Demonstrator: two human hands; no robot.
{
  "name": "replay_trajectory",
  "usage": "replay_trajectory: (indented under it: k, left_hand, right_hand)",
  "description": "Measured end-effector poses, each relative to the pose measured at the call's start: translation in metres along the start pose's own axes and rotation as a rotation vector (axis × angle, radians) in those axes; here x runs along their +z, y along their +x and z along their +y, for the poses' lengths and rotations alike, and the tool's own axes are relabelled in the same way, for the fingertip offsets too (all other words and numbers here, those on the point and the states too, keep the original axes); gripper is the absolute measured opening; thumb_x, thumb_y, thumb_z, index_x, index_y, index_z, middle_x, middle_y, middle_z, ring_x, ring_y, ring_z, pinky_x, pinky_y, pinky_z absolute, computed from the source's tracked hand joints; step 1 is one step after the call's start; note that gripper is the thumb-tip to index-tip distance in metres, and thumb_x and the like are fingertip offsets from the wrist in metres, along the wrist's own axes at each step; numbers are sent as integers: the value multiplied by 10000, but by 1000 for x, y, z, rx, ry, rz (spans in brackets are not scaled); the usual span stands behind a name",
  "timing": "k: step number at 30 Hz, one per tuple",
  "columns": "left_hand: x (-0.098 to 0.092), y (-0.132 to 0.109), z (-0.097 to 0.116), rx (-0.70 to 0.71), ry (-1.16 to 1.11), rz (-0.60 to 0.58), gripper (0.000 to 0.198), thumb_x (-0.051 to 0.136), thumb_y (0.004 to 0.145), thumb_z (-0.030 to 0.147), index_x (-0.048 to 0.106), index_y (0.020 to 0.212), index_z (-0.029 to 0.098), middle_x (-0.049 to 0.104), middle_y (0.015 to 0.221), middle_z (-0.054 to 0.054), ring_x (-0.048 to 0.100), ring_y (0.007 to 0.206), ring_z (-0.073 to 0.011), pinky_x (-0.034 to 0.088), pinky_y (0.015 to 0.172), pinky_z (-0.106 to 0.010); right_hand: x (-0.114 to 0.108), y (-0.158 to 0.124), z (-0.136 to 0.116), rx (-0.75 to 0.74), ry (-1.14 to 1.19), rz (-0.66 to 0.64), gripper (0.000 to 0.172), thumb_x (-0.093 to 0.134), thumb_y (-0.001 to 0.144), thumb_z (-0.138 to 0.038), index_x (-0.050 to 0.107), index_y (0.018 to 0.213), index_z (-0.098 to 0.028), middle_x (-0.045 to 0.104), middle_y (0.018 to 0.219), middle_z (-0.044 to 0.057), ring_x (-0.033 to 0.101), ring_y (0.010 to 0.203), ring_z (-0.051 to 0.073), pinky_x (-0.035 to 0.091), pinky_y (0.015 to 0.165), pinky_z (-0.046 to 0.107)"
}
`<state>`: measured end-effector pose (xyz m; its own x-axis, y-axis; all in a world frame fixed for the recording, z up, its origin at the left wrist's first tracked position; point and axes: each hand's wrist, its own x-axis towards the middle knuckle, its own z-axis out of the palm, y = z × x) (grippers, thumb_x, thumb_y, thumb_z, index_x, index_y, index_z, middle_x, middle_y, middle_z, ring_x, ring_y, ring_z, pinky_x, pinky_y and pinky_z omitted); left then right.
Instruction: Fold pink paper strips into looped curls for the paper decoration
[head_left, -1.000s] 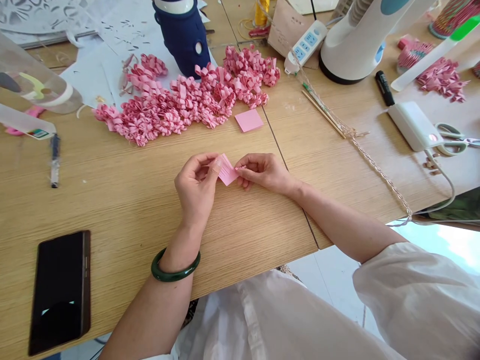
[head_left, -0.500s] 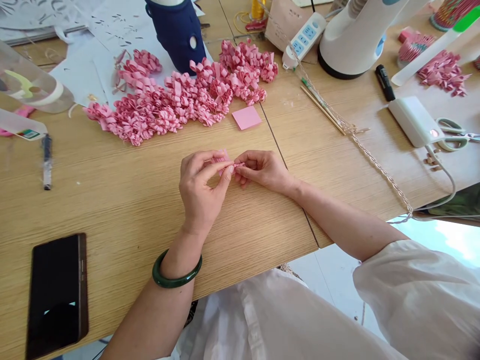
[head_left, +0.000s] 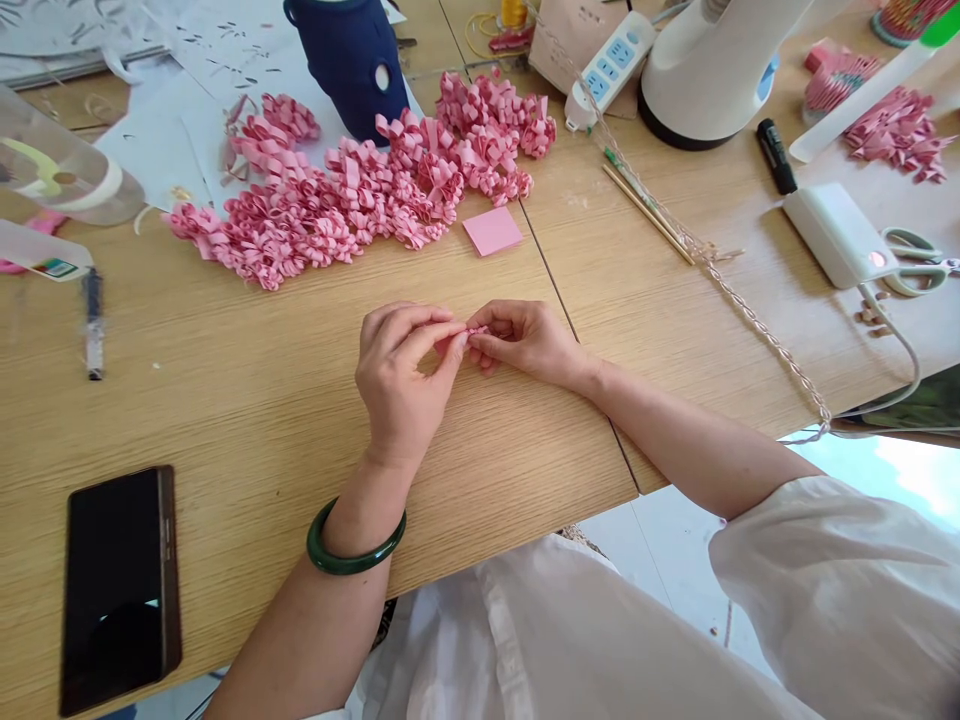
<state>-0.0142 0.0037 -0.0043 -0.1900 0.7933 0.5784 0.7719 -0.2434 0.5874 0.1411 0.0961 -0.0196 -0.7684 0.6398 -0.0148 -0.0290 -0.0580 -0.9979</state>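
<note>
Between my fingertips is a small piece of pink paper, mostly covered by the fingers. My left hand pinches its left end between thumb and forefinger. At the other end my right hand pinches it too, fingers curled inward. Both hands hover just over the wooden table. Beyond them lies a pink square paper pad. A long heap of curled pink paper loops stretches across behind it.
A dark blue cup stands behind the heap. To the right are a power strip, a twisted cord, a black marker, a white box and scissors. A phone lies at the near left.
The pink paper visible above my left fingers half a second ago is now hidden behind them. Both hands keep their pinch in nearly the same place.
</note>
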Motion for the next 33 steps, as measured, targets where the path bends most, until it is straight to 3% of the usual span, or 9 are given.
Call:
replay_trajectory:
  k: [12,15,17,20,24,28,31,33]
  left_hand:
    - [0,1,2,52,66,-24,138,669,882,174,750,847,280,770,1050,-32,654,1105,-253,521,1034,-444]
    - [-2,2,2,84,68,-30,152,667,889,187,774,920,290,757,1134,-39,646,1146,-260,512,1054,-451]
    - [-4,2,1,77,51,35,205,674,896,205,776,1049,294,726,1207,-65,629,1187,-267,497,1075,-457]
    - [-4,1,-1,-49,-76,167,335,667,926,275,703,1260,279,643,1331,-115,595,1264,-268,523,1042,-423]
    - [5,-1,-9,-361,-382,161,480,691,919,428,605,1357,254,587,1410,-137,682,1134,-226,586,907,-335]
    - [14,-4,-14,-595,-571,-5,376,724,865,521,733,1052,195,757,1048,-88,732,917,-196,602,823,-297]
    - [15,-4,-11,-661,-607,-3,308,769,825,493,770,881,190,775,888,-57,730,844,-186,612,800,-293]
    - [14,-3,-7,-708,-647,17,272,788,809,458,779,873,193,782,887,-54,737,829,-189,627,767,-300]
  right_hand:
    - [0,-1,-1,0,11,-10,380,768,842,-475,635,927,-129,679,735,-3,638,632,88,577,605,223]
    - [0,0,-1,13,46,25,336,757,860,-437,640,927,-129,678,733,-2,637,629,87,584,597,218]
    - [1,0,-1,22,70,60,296,750,870,-399,639,926,-131,666,719,-6,630,618,86,586,579,213]
    - [2,1,-3,47,102,101,271,762,864,-362,640,944,-133,672,740,0,632,624,87,595,571,208]
    - [2,0,-6,45,124,118,357,792,833,-433,646,964,-136,685,761,5,639,629,88,603,579,212]
    - [3,-2,-9,25,127,54,480,808,787,-546,657,971,-129,690,764,9,646,641,92,600,600,218]
    - [2,-4,-12,43,102,7,508,737,827,-620,673,931,-128,689,753,20,649,654,98,596,623,220]
    - [1,-4,-14,24,73,91,529,658,871,-662,678,867,-134,676,750,27,635,661,97,591,629,214]
